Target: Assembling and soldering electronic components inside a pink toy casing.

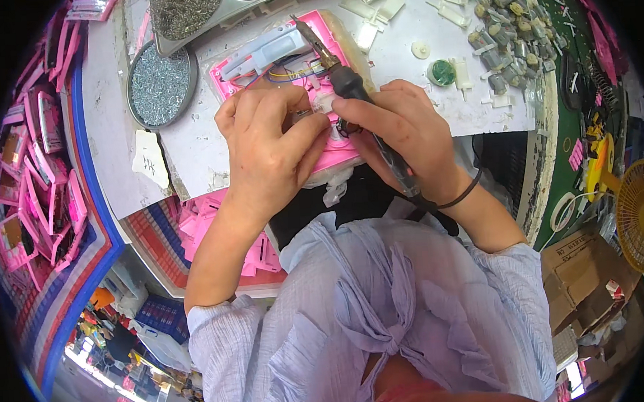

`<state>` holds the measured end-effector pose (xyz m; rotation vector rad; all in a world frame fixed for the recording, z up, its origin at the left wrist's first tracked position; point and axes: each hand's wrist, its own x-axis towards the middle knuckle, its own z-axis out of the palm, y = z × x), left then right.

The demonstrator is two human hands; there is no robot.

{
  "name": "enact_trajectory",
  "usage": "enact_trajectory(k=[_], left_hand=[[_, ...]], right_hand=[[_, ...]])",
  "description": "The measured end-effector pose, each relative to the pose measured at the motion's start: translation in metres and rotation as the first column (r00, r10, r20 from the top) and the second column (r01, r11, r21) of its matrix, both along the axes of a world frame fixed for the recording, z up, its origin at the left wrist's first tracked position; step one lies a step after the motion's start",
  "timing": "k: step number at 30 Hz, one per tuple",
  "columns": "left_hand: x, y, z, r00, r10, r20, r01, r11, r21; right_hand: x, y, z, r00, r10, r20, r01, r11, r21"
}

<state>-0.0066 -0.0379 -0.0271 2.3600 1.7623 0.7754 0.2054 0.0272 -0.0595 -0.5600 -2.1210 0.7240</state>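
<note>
An open pink plastic casing (338, 43) lies on the worktable in front of me, with a grey-white plastic part (265, 54) and thin coloured wires (288, 74) inside. My left hand (265, 142) rests over its near left part, fingers bent and thumb tip close to forefinger; what they pinch is hidden. My right hand (412, 136) is wrapped round the dark handle of a soldering iron (349, 83), whose metal tip points away, up and left over the casing. Between the fingertips of both hands sits a small whitish part (323, 103).
A round dish of small screws (160, 86) stands at left, beneath a metal tray of fasteners (184, 16). Small motors (506, 46), white plastic pieces (382, 11) and a green-topped round item (442, 72) lie at right. Pink casings (44, 177) fill the far left; a yellow fan (635, 216) is at right.
</note>
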Motion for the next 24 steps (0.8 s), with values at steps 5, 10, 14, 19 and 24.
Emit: enact_trajectory(k=[5,10,14,19,24], left_hand=[[-0.003,-0.001,-0.002,1.000,-0.001,0.016,0.001,1.000,0.001],[-0.005,0.000,-0.003,1.000,-0.011,0.027,0.011,1.000,0.012],[-0.007,-0.001,-0.005,0.999,-0.021,0.045,0.020,0.999,0.025],[-0.009,0.000,-0.006,0.999,-0.036,0.040,0.034,0.999,0.041],[-0.008,-0.001,-0.005,0.999,-0.030,0.037,0.028,0.999,0.036]], right_hand=[[-0.002,-0.003,0.003,1.000,0.003,0.029,-0.001,0.998,-0.059],[-0.007,-0.005,0.004,0.999,0.001,0.043,0.002,0.998,-0.069],[-0.007,-0.008,0.006,0.999,0.012,0.052,-0.006,0.993,-0.122],[-0.010,-0.009,0.003,1.000,-0.002,0.010,0.003,0.993,-0.122],[-0.010,-0.010,0.002,1.000,-0.008,0.005,0.008,0.993,-0.121]])
